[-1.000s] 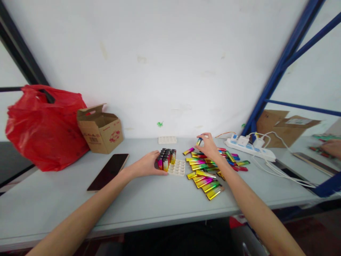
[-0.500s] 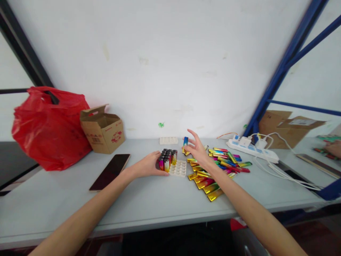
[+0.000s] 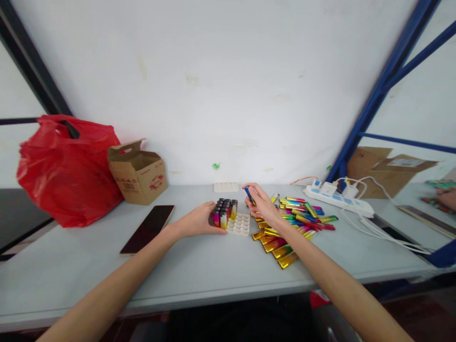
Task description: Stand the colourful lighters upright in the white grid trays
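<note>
blue lighter [image 3: 248, 191] now tipped from upright, pinched in our right hand [image 3: 262, 205], unslotted, off far-right corner of part-filled tray [image 3: 243, 226]; our left hand [image 3: 198, 220] grips tray's left end.

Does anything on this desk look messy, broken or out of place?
Nothing looks clearly broken or spilled. The untidiest spot is the pile of shiny lighters on the right: they overlap at different angles, while the lighters in the white tray stand upright, packed together.
</note>
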Demonstrator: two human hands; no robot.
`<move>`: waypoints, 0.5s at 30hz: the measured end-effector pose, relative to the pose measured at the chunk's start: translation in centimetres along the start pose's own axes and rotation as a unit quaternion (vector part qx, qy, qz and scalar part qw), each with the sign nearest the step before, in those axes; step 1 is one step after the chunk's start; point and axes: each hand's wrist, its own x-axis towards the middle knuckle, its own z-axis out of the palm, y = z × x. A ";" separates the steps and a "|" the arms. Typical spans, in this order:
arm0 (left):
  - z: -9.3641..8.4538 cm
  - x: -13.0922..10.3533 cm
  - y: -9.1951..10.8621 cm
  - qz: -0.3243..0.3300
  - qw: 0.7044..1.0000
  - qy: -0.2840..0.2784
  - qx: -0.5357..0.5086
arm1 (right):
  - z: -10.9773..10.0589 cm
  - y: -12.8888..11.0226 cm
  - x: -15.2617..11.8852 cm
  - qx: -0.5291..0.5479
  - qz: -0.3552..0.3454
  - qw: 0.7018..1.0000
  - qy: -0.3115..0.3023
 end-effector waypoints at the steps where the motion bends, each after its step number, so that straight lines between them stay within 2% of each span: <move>1: 0.0 0.0 -0.1 0.000 1.000 0.000 0.001 | 0.1 0.0 -0.1 -0.008 0.009 1.000 -0.002; 6: 0.3 0.1 -0.7 0.000 1.000 -0.002 -0.002 | 0.4 0.7 0.0 -0.049 0.004 0.999 0.016; 11: 0.5 0.1 -1.1 -0.003 1.000 0.002 -0.005 | 0.4 1.2 0.2 -0.093 0.006 0.994 0.063; 15: 0.5 0.1 -1.1 0.002 1.000 0.001 0.000 | 0.4 0.9 0.1 -0.123 0.010 0.990 0.063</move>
